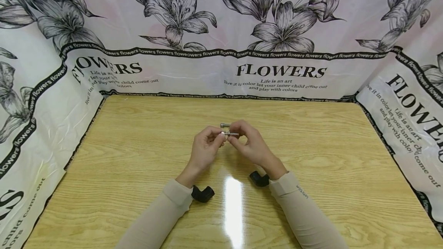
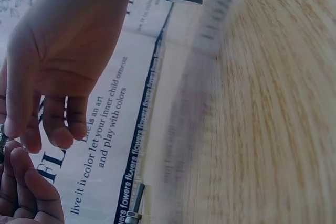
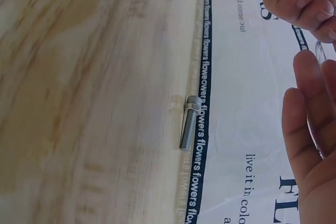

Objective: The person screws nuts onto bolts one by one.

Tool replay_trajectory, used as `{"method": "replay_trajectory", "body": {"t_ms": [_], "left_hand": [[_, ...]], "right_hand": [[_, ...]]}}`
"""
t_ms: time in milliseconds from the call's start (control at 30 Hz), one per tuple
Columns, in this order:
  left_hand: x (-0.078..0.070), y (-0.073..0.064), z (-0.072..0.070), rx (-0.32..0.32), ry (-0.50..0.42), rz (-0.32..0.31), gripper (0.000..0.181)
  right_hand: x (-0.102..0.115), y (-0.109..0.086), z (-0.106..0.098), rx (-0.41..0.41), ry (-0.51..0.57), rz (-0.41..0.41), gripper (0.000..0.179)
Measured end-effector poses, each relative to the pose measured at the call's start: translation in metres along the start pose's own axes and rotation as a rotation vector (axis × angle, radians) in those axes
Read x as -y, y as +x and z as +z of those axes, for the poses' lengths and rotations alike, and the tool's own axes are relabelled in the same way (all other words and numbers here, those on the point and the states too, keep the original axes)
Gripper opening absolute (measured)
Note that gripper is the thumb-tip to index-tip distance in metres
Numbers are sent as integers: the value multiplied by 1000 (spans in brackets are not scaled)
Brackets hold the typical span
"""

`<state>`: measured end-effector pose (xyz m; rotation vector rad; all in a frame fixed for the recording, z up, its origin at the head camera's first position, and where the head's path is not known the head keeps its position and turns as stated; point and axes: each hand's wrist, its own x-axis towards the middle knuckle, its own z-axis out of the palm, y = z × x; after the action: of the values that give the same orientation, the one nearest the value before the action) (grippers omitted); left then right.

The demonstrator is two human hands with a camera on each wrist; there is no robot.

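In the head view, a silver bolt [image 1: 235, 134] lies roughly level between the two hands, above the table. My left hand [image 1: 204, 147] pinches its left end between thumb and fingers. From the other side, my right hand [image 1: 252, 143] pinches the bolt along its shank, and a small nut [image 1: 228, 133] shows on it between the fingertips. Just beyond the fingers, a second bolt [image 1: 223, 125] lies on the table, its shank partly hidden by the right hand. The right wrist view shows this second bolt [image 3: 189, 124] whole, with a nut near its head.
The hands work over a wood-grain table [image 1: 138, 145]. Black angled pieces sit by the left cuff [image 1: 180, 193] and the right cuff [image 1: 282, 183]. A flower-printed cloth [image 1: 194, 74] stands along the back and sides of the table.
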<state>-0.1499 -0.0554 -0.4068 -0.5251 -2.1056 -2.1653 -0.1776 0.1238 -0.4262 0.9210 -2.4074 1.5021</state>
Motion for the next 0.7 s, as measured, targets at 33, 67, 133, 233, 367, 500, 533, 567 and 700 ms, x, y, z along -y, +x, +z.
{"method": "replay_trajectory", "body": {"t_ms": [33,67,133,233,367,500,533,567,700], "left_hand": [[0,0,0,0,-1,1,10],[0,0,1,0,0,3,10],[0,0,1,1,6,8,9],[0,-1,1,4,15,13,9],[1,-1,1,6,8,13,9],[1,-1,1,5,-3,6,9],[1,-1,1,4,-4,-3,9],[5,-1,1,0,-6,-3,9],[22,2,0,-13,-5,3,8]], "right_hand": [[-2,0,0,-1,-9,-9,19],[-3,-1,0,-1,-20,-18,14],[-4,-2,0,4,-37,-22,3],[-5,-2,-1,15,-43,-5,11],[-4,-2,-1,21,-21,37,9],[-4,-2,0,6,15,29,22],[-4,-1,0,5,13,22,22],[2,0,0,5,10,11,21],[25,3,-4,24,-27,-27,4]]}}
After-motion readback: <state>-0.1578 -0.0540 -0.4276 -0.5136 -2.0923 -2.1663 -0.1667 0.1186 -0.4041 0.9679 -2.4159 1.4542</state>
